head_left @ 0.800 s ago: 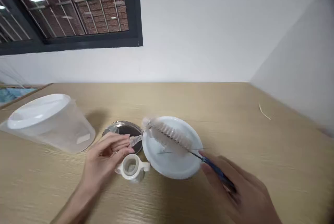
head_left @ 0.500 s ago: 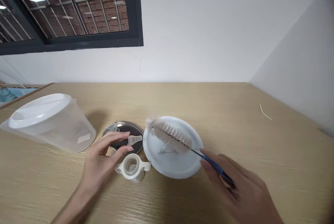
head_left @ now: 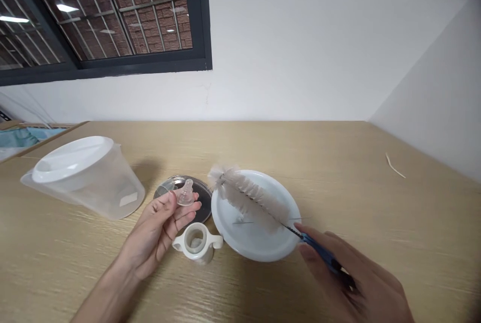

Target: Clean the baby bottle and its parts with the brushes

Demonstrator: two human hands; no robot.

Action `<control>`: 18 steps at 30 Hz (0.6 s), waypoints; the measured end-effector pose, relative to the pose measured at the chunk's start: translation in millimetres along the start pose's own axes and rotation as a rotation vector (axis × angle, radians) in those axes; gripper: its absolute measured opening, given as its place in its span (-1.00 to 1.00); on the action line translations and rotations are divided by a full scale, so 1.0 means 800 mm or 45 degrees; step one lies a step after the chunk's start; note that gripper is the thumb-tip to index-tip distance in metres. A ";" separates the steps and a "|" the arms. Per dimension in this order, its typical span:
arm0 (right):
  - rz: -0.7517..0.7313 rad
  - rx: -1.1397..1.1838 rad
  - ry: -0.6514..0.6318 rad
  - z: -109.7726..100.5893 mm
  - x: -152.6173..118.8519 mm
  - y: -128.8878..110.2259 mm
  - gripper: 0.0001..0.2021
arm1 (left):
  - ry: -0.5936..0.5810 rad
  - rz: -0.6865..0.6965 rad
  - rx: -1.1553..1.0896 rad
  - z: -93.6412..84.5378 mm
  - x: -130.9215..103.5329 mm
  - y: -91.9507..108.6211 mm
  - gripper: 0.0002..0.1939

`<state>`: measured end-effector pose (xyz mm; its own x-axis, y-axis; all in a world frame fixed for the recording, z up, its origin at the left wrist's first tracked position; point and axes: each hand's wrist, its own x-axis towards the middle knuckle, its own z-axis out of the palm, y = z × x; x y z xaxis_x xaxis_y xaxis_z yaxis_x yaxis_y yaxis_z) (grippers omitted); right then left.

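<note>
A clear bottle nipple (head_left: 186,193) stands tip up between the thumb and fingers of my left hand (head_left: 154,230), palm turned upward. Underneath is a round dark metal tray (head_left: 205,197), partly hidden by the hand. My right hand (head_left: 353,268) is closed around the blue handle of a bottle brush (head_left: 255,197); its pale bristles hang over a white plate (head_left: 259,253). Thin wire-like pieces show on the plate below the bristles. Just right of my left hand, a white two-handled baby bottle (head_left: 197,243) stands upright without a top.
A translucent pitcher (head_left: 97,177) with a white lid is at the left. A small pale curved strip (head_left: 394,166) lies far right on the wooden table (head_left: 338,162). White walls and a barred window (head_left: 150,12) rise behind.
My left hand has turned palm up, bringing the nipple from lying sideways to tip up. The brush stays over the plate, its bristles slightly lower. The view has shifted a little.
</note>
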<state>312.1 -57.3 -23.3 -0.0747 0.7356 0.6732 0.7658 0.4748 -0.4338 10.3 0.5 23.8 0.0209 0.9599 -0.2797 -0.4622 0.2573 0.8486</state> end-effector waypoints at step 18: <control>0.051 0.011 -0.037 0.000 -0.001 -0.012 -0.74 | 0.001 -0.008 0.020 0.005 -0.012 0.004 -0.66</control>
<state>304.6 -62.8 -19.8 -0.0624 0.7679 0.6375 0.7630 0.4484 -0.4655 11.9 -7.5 30.7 0.0231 0.9581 -0.2854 -0.4481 0.2651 0.8538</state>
